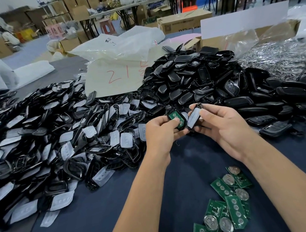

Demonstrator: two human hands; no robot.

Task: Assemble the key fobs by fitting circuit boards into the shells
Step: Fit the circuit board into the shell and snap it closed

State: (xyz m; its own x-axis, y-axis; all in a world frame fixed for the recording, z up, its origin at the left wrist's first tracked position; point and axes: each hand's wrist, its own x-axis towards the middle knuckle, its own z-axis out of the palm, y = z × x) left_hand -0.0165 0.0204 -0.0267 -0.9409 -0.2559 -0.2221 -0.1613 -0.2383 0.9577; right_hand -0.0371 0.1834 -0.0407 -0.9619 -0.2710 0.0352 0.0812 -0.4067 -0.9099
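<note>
My left hand (160, 132) grips a black shell half (176, 120) with a green circuit board seated in it, thumb pressing on the board. My right hand (223, 125) holds a second black shell half with a white rubber pad (194, 118), tilted edge-on right beside the first. Both are above the dark blue table (102, 215), in front of the piles. Several loose green circuit boards with coin cells (227, 204) lie on the table near my right forearm.
A big heap of front shells with white pads (56, 141) fills the left. A mound of black back shells (191, 77) rises behind my hands. Finished fobs (274, 129) lie right. Plastic bags (118, 49) and a cardboard box (244, 36) stand behind.
</note>
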